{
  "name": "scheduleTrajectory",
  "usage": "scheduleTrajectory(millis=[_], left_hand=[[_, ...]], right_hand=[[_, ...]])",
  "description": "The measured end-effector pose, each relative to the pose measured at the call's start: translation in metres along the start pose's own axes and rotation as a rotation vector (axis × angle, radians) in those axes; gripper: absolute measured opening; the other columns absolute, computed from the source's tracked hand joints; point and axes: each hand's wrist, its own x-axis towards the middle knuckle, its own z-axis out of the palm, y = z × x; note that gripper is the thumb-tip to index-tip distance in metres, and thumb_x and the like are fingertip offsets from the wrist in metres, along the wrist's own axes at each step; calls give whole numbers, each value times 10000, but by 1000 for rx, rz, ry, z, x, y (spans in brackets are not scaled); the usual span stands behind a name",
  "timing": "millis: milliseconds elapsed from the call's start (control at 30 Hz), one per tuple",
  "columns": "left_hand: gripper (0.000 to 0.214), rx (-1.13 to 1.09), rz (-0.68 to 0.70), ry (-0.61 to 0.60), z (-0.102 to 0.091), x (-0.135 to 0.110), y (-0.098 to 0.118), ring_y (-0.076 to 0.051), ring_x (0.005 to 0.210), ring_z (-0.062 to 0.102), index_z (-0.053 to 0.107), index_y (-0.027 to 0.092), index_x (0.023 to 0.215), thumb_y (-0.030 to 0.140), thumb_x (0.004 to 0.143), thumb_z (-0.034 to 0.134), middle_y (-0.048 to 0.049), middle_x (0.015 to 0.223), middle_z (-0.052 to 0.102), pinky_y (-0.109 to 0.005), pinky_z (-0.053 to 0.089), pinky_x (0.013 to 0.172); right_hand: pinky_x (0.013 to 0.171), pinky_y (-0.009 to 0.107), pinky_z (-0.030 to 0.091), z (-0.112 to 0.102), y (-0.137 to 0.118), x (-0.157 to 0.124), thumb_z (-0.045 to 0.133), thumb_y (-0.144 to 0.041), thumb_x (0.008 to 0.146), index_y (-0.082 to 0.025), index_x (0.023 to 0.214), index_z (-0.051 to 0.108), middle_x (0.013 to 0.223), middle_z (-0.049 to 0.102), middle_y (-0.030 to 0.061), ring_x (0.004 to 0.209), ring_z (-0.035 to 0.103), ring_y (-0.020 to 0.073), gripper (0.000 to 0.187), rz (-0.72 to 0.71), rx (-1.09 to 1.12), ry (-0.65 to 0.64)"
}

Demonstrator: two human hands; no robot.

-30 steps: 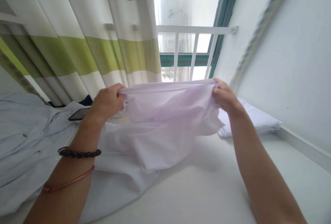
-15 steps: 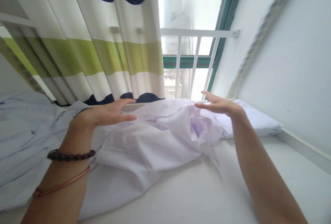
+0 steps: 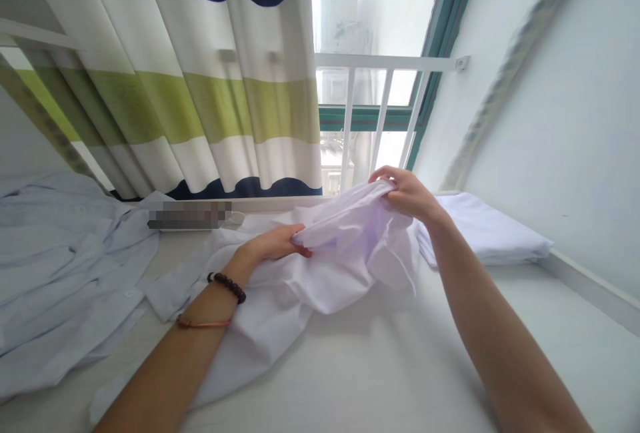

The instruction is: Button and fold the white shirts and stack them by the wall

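Thin white cloth, faintly lilac in its folds: one piece, loosely crumpled, lay at the middle of a pale, flat white surface, its far right part lifted and its near left part spread flat. Left hand: thumb and fingers were drawn together on a fold at the cloth's middle. Right hand: positioned farther off and to the right, higher than the left, its fingers closed on the raised far edge. Left wrist: one bracelet of dark round beads and, just nearer the elbow, one thin reddish cord band. Far right: one flat, folded white fabric bundle, beside the wall. Far left: one rumpled white fabric garment, spread out. Between garment and cloth, toward the far edge: one flat object, pixelated beyond identification. Beyond: one pleated curtain in navy, cream and green, left; one white barred railing before a teal-framed window, right.
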Motion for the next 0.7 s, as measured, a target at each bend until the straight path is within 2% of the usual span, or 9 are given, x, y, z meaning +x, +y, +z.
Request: scheduleTrajectory(millis=[67, 133, 200, 267, 333, 400, 533, 633, 700], left_hand=[[358, -23, 25, -7, -13, -4, 5, -226, 924, 622, 642, 214, 968, 472, 720, 643, -3, 980, 695, -292, 473, 805], [361, -12, 34, 69, -32, -13, 11, -200, 850, 612, 641, 204, 913, 522, 745, 613, 13, 893, 679, -256, 451, 725], [423, 49, -45, 234, -54, -25, 15, -162, 705, 569, 627, 189, 825, 601, 767, 551, 29, 732, 626, -227, 408, 613], [454, 113, -105, 415, -73, -37, 16, -125, 601, 488, 619, 183, 786, 629, 761, 540, 48, 611, 541, -210, 360, 559], [392, 161, -140, 615, -85, -47, 14, -115, 618, 474, 629, 173, 824, 554, 761, 568, 51, 626, 545, -197, 358, 586], [315, 164, -148, 725, -88, -51, 15, -118, 668, 501, 637, 162, 864, 452, 762, 569, 42, 690, 584, -188, 370, 626], [321, 86, -105, 669, -74, -43, 36, -127, 638, 504, 630, 165, 845, 461, 771, 530, 29, 695, 592, -191, 381, 584], [280, 98, 1, 615, -59, -36, 63, -151, 667, 535, 638, 186, 834, 431, 766, 521, 20, 733, 631, -206, 406, 611], [249, 128, 60, 601, -52, -34, 77, -159, 692, 554, 645, 195, 829, 392, 772, 503, 19, 755, 649, -212, 416, 644]], right_hand=[[733, 324, 481, -7, 16, 2, 553, -154, 628, -213, 1076, 648, 979, 589, 59, 796, 577, 191, 462, 40, -144, 237], [779, 352, 485, -15, 33, 1, 605, -180, 608, -228, 1175, 619, 1123, 546, 90, 857, 581, 209, 569, 144, -228, 336], [751, 354, 499, -26, 45, -4, 636, -213, 614, -221, 1161, 633, 1129, 575, 98, 861, 598, 222, 547, 288, -207, 213], [723, 343, 507, -39, 49, -12, 645, -263, 655, -213, 1050, 686, 1034, 651, 83, 863, 617, 234, 400, 384, -133, -37], [738, 339, 511, -52, 45, -19, 642, -328, 702, -223, 998, 705, 982, 693, 66, 893, 631, 245, 320, 389, -60, -262], [788, 346, 512, -58, 35, -24, 656, -367, 712, -240, 1071, 688, 1047, 694, 66, 969, 629, 262, 382, 329, -16, -392], [931, 379, 462, -45, 4, -22, 730, -391, 661, -252, 1395, 447, 1367, 518, 115, 1168, 542, 301, 799, 162, -43, -453], [1012, 409, 392, -15, -20, -18, 749, -495, 630, -282, 1515, 124, 1500, 336, 130, 1277, 445, 310, 1104, 78, -122, -489], [1036, 404, 362, 9, -29, -14, 754, -534, 605, -264, 1520, 22, 1517, 299, 137, 1322, 387, 308, 1203, 31, -167, -520]])
